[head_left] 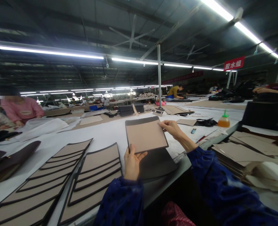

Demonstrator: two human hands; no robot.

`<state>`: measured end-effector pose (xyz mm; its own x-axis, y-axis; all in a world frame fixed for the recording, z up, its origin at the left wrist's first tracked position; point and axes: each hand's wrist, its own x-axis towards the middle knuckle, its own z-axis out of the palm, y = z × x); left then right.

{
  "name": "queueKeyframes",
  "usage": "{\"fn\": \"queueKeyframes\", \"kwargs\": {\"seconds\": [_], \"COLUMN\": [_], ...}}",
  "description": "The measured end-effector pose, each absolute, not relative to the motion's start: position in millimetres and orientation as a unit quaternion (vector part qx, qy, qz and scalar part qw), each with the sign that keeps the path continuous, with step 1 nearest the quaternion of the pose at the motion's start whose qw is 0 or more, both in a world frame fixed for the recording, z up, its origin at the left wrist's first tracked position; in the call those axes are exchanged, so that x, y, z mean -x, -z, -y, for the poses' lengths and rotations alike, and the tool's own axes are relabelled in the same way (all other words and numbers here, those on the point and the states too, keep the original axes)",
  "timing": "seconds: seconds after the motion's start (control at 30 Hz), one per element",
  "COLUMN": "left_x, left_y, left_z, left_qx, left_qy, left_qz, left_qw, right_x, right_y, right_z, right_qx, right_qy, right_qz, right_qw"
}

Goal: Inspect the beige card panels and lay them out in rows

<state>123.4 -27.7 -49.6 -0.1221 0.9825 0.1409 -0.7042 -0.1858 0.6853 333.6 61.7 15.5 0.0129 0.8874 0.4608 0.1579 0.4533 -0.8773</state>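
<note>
Between my two hands is a beige panel with a dark border, held up and tilted above the table. My left hand grips its lower left corner, thumb on the front face. At the upper right edge, my right hand pinches the panel between thumb and fingers. Beneath it lies a dark sheet or stack at the table edge. To the left, similar dark-edged beige panels overlap in two rows, a nearer row and a farther row.
A bottle of amber liquid with a green nozzle stands right of centre. Stacked beige pieces lie at the right. A metal post rises from the white-covered table. A person in pink is at the far left.
</note>
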Motion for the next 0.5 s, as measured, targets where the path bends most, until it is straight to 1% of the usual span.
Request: {"fn": "queueKeyframes", "kwargs": {"seconds": [0.23, 0.3, 0.37, 0.4, 0.5], "left_x": [-123, -123, -122, -122, -122], "left_y": [52, 52, 53, 53, 53], "left_z": [26, 25, 24, 24, 25], "left_qx": [-0.320, -0.321, -0.319, -0.316, -0.310], "left_qy": [-0.722, -0.724, -0.726, -0.728, -0.729], "left_qz": [-0.243, -0.246, -0.244, -0.242, -0.231], "left_qw": [0.563, 0.559, 0.558, 0.558, 0.564], "right_x": [-323, -320, -319, -320, -323], "right_y": [-4, -1, 1, 2, 4], "right_z": [-61, -57, -50, -46, -32], "right_qx": [0.418, 0.415, 0.409, 0.401, 0.360], "right_qy": [-0.258, -0.266, -0.322, -0.364, -0.469], "right_qz": [0.617, 0.598, 0.574, 0.570, 0.606], "right_qw": [0.615, 0.632, 0.631, 0.618, 0.532]}}
